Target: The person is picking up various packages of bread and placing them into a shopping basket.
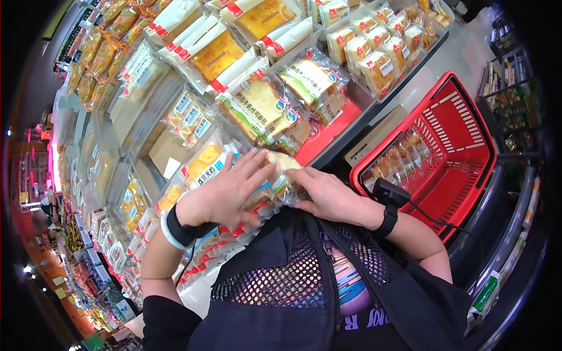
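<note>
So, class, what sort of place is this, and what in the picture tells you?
Most likely a supermarket's bakery section: bagged bread is laid out in rows, many bags carry printed labels, and a red shopping basket stands alongside.

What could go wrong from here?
1. Crushing: the left hand and right hand both touch a soft-wrapped pack; too much pressure might dent it.
2. Snag: the thin cable near the right wrist crosses the near side of the red basket and could catch if that arm moves.
3. Knock-on: neighbouring packs sit tight beside the hands, so one might get dragged.
</note>
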A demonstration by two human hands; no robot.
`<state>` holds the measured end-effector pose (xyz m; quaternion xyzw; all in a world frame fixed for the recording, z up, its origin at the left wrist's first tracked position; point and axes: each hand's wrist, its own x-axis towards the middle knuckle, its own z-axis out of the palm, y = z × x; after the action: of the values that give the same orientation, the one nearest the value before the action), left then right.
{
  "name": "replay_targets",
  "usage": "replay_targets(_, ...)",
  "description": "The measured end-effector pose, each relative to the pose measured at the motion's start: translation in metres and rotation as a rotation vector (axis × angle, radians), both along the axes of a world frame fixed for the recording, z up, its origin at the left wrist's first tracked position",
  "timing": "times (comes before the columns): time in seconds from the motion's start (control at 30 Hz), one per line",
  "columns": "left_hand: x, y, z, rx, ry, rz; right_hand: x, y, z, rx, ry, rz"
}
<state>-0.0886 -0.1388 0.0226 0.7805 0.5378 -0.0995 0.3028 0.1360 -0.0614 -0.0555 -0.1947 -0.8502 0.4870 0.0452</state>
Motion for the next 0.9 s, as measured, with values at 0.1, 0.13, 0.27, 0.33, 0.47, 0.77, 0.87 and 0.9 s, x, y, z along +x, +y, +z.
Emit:
replay_targets(0.1, 0.006, -0.021, 0.001, 0.040, 0.023, 0.070, -0.002, -0.004, 0.004, 0.019, -0.013, -0.017)
replay_targets(0.13, 0.006, -0.024, 0.000, 0.065, 0.034, 0.123, -0.004, -0.003, 0.005, 0.012, -0.016, -0.024)
replay_targets(0.27, 0.006, -0.036, -0.002, 0.084, 0.044, 0.106, -0.006, 0.000, 0.007, -0.057, -0.089, -0.026)
replay_targets(0.33, 0.004, -0.043, -0.008, 0.089, -0.044, 0.144, -0.009, 0.000, 0.008, -0.051, -0.121, -0.011)
replay_targets(0.47, 0.001, -0.041, 0.006, 0.162, -0.146, 0.275, -0.009, -0.004, 0.009, -0.063, -0.119, -0.048)
replay_targets(0.77, 0.010, -0.080, 0.006, 0.154, 0.064, 0.438, -0.004, 0.000, 0.006, -0.018, -0.104, 0.055)
replay_targets(0.87, 0.028, -0.086, 0.001, 0.178, 0.116, 0.464, 0.003, 0.002, 0.004, -0.032, -0.078, 0.062)
replay_targets(0.9, 0.036, -0.089, -0.004, 0.162, 0.072, 0.508, 0.004, 0.004, 0.004, -0.042, -0.074, 0.069)
